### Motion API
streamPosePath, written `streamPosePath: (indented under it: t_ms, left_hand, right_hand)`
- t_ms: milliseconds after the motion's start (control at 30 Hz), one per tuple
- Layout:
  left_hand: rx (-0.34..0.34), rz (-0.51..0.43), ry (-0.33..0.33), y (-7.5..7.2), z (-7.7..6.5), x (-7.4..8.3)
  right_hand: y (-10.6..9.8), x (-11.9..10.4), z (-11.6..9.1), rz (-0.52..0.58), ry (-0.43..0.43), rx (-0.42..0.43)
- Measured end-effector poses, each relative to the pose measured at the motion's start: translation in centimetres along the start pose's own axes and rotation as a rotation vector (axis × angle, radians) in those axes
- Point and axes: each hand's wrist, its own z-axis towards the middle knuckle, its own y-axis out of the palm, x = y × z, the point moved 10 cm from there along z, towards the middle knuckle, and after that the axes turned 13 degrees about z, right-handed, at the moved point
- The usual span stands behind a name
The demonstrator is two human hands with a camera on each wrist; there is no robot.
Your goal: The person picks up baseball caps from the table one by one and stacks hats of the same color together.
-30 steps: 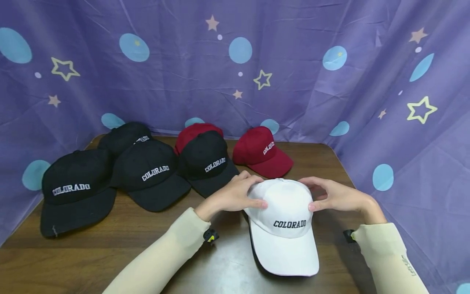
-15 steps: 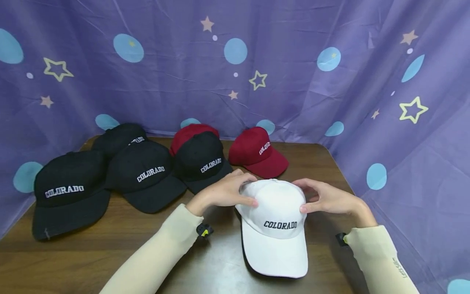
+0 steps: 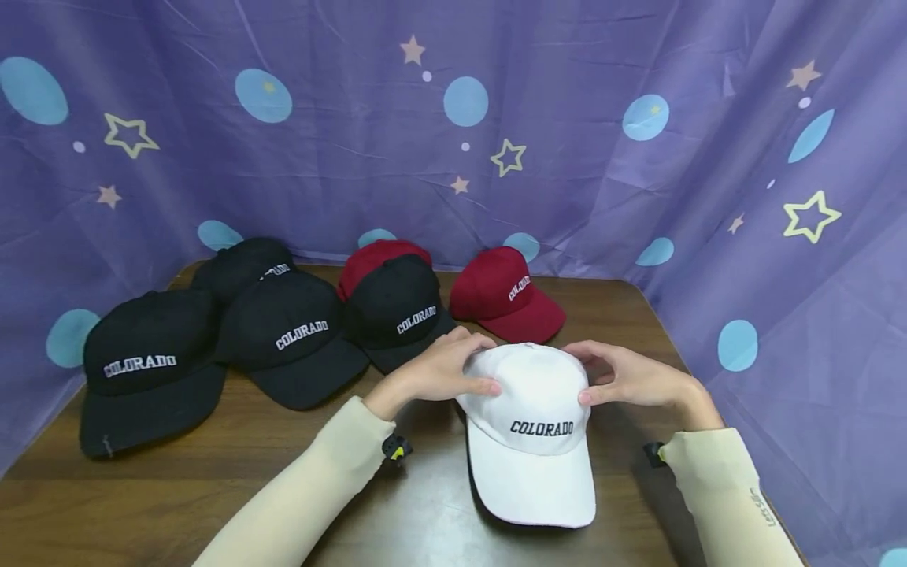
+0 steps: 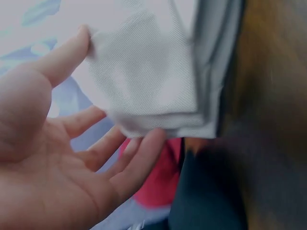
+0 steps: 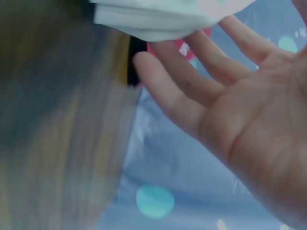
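A white baseball cap point(image 3: 531, 480) with dark COLORADO lettering sits near the middle of the table, its brim toward me. My left hand point(image 3: 439, 370) holds the crown's left side, thumb on the front and fingers around the back. On the opposite side my right hand point(image 3: 641, 378) holds it likewise. In the left wrist view, the cap's fabric point(image 4: 144, 72) shows several layered edges between the thumb and fingers of my left hand point(image 4: 72, 158). Fingers of my right hand point(image 5: 230, 105) reach under the white fabric's edge point(image 5: 153, 21). Whether other caps are nested beneath cannot be told.
Black caps stand at the left: a front one point(image 3: 152, 354), a middle one point(image 3: 290, 339), one behind point(image 3: 241, 264) and one nearer the white cap point(image 3: 397, 303). A red cap point(image 3: 375, 256) is partly hidden; another point(image 3: 503, 295) stands behind. A purple curtain point(image 3: 567, 197) borders the wooden table point(image 3: 234, 480).
Both hands and the white cap have shifted slightly left relative to the red cap behind. The grip looks the same. The other caps keep their places; the head view sways a little.
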Motion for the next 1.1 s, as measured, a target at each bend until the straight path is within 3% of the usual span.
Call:
streamPosePath:
  t_ms: [133,333,600,767,900,1000,1100]
  left_hand:
    - [0.04,0.03,-0.03,1.4,2.3,1.7]
    - [0.119,0.055,-0.056,3.3,6.4,4.2]
    - [0.173,0.022,-0.006,4.9,9.4,5.9]
    - [0.167,0.016,0.031,5.0,9.3,6.1]
    - [0.159,0.023,0.064,3.9,8.4,5.4]
    - [0.193,0.026,0.078,1.6,7.0,3.9]
    - [0.28,0.017,0.076,-2.3,4.9,1.8]
  right_hand:
    - [-2.6,0.8,-1.8,0.021,0.06,-0.004]
    - [-6.7,1.1,-4.8,-0.129,0.137,0.083]
    - [-8.1,1.4,-6.9,-0.13,0.205,0.113]
    - [-8.2,-0.1,-7.1,-0.232,0.203,0.169]
    - [-7.7,-4.4,-6.5,-0.383,0.084,0.273]
    - [-6.6,-8.3,-5.6,-0.44,-0.034,0.361]
    - [-4.9,-11.4,-4.4,-0.438,-0.131,0.408]
